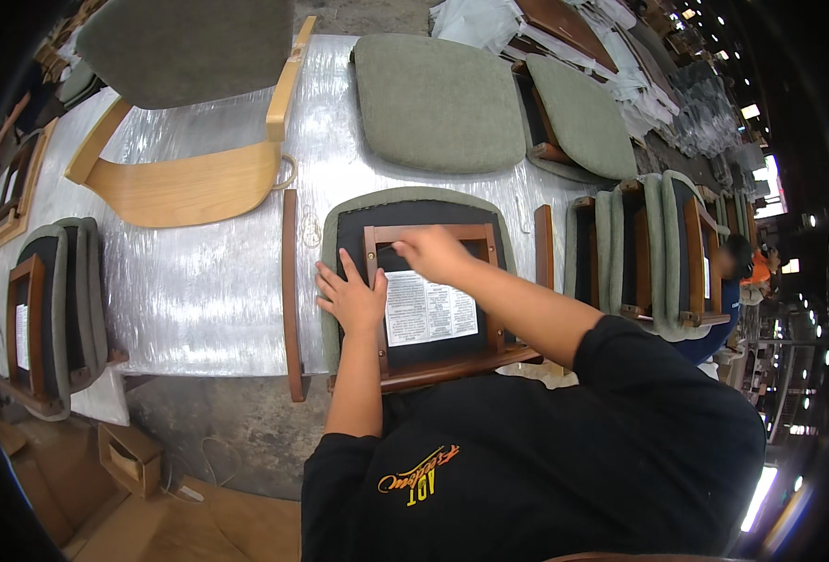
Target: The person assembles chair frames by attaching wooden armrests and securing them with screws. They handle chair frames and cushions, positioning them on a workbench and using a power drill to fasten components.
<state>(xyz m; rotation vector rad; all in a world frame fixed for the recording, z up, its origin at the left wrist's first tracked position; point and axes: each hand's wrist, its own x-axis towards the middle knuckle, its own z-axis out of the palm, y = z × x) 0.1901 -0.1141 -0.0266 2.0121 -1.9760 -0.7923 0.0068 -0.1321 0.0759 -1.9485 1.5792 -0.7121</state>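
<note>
Chair seat (pixel 424 208): underside up on the plastic-wrapped table (pixel 190 309), before the person.
Left hand (pixel 352 302): fingers spread, at the wooden frame's (pixel 371 247) left rail.
Right hand (pixel 436 255): curled near the top rail; cannot tell if pinching anything.
Steadiness: a flat left palm should help.

My seat, underside up

Before me the upholstered seat (pixel 433 351) lies face down, grey-green fabric edge (pixel 414 194) rimming its black underside (pixel 350 232). A brown wooden frame (pixel 481 232) sits on it. Inside the frame, I see a white printed label (pixel 431 318); along the frame's side nearest me runs a brown bar (pixel 461 367).
</note>
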